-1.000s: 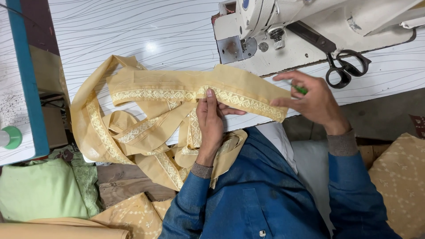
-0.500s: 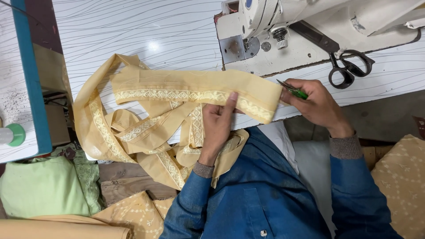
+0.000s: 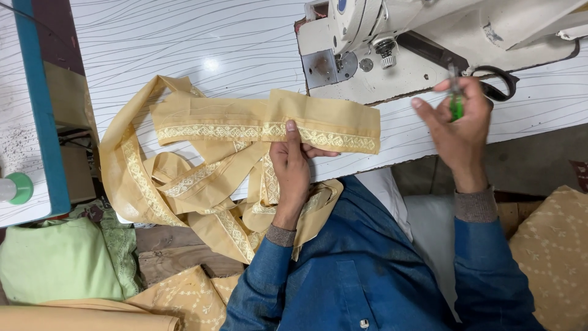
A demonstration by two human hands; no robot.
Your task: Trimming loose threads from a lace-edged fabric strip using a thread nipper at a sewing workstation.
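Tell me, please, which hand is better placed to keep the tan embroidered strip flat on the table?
Left. The left hand lies flat on the tan strip, while the right hand is raised off it, its grip closed on a small green-handled tool.

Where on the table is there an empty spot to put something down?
Bare room: the white wavy-lined tabletop between the tan embroidered fabric strip and the cream sewing machine, and the edge between both hands. It's crowded where the left hand presses bunched fabric, and around the black scissors.
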